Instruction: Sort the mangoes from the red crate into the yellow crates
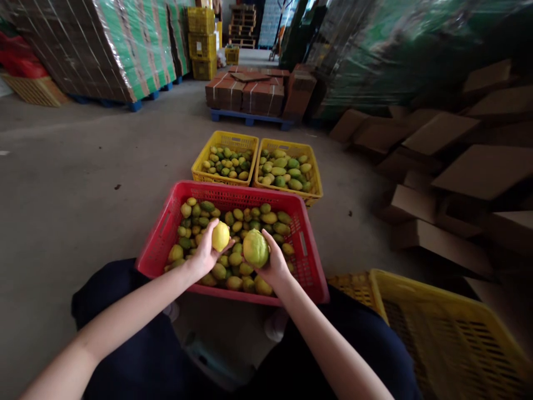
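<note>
Over a red plastic crate (pixel 310 244) filled with yellow and green lemons (pixel 234 282), both hands are raised, each with one fruit. My left hand (pixel 205 253) is closed around a small, smooth yellow lemon (pixel 220 236). In my right hand (pixel 275 261) sits a larger, bumpy lemon (pixel 255 248), greenish yellow with a green top. The two fruits are held a short way apart. Just beyond the red crate stand two yellow crates: the left one (pixel 195 166) holds small lemons, the right one (pixel 318 178) larger, longer ones.
A yellow crate (pixel 377 289) stands by my right leg. Flattened and open cardboard boxes (pixel 441 133) are heaped on the right. Ahead, a blue pallet (pixel 250 118) carries strapped cardboard bundles (pixel 262 97). Wrapped stacks (pixel 137 50) rise at the left, near stacked yellow crates (pixel 202 47).
</note>
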`<state>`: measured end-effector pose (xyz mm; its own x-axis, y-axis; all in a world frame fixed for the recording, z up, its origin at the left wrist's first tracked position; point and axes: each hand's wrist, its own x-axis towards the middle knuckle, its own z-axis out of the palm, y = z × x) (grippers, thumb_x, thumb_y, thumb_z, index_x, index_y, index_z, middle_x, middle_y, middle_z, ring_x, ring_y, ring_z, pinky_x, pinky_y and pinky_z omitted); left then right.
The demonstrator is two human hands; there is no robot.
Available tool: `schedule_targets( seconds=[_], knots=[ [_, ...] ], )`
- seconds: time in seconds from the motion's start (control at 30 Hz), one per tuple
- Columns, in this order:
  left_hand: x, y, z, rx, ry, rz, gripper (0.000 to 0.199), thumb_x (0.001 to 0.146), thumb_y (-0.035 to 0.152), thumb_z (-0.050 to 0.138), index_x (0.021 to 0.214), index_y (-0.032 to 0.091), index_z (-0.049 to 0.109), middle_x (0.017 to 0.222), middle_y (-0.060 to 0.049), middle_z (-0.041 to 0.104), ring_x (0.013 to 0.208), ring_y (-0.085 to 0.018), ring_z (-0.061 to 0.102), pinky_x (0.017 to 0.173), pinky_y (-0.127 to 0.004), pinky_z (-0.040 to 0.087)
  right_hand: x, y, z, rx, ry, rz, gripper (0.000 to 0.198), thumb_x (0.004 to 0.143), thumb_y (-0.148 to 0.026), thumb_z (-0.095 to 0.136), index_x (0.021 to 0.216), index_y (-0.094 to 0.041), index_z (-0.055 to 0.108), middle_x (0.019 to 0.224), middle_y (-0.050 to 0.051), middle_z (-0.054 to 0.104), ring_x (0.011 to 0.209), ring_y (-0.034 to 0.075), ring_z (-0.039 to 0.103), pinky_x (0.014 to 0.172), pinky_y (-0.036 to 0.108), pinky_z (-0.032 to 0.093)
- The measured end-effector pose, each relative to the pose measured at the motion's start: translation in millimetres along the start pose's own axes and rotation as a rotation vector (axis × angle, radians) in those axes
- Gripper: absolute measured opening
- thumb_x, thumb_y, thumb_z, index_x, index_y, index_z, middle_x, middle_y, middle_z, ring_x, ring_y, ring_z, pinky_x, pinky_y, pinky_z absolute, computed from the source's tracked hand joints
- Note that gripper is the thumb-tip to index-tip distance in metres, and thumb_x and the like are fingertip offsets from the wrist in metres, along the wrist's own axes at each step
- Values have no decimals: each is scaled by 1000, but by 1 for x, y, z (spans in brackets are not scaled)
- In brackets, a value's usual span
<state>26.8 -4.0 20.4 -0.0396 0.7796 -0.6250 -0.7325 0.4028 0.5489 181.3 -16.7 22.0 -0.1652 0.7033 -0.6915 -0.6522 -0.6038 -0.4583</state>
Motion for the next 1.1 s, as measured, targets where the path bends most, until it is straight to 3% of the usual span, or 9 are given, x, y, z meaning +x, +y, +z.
schedule_targets(
  seconds=[0.1,0.23,0.43,0.67,0.97,1.1],
  knots=[
    [2,1,0,4,-18,1,18,85,33,55,81,15,56,64,0,63,56,-13,63,59,-30,59,0,-1,-2,4,18,5,23,82,-39,55,73,-19,60,54,1,64,61,20,68,56,31,57],
    [4,0,1,24,-38,-139,30,91,34,41,80,11,57,66,-7,65,58,-15,66,59,-29,58,5,1,-5,12,17,4,22,81,-38,55,77,-18,62,56,1,66,60,20,68,54,29,55],
    [-2,0,4,51,-58,-193,23,85,36,55,85,13,58,65,-3,65,54,-13,64,53,-27,58,13,0,-4,52,48,-13,27,86,-40,48,79,-18,62,56,1,67,55,18,66,54,29,55],
    [6,6,-4,125,-82,-285,43,92,42,37,84,7,61,58,-8,65,40,-13,58,30,-17,42,10,-1,-3,46,13,71,31,90,-38,39,79,-17,60,54,4,65,57,20,67,52,33,56],
    [5,4,-1,83,-33,-326,40,94,40,38,91,7,60,62,-10,66,48,-15,64,39,-18,51,13,-4,-7,66,-36,132,37,90,-44,39,84,-15,60,58,8,67,52,20,66,43,29,53],
    [5,4,-1,63,-82,-369,38,93,41,42,92,7,59,65,-10,66,48,-14,64,41,-16,52,9,-6,-7,64,-70,137,36,88,-45,43,82,-14,61,57,9,67,51,19,65,43,27,53]
  ],
)
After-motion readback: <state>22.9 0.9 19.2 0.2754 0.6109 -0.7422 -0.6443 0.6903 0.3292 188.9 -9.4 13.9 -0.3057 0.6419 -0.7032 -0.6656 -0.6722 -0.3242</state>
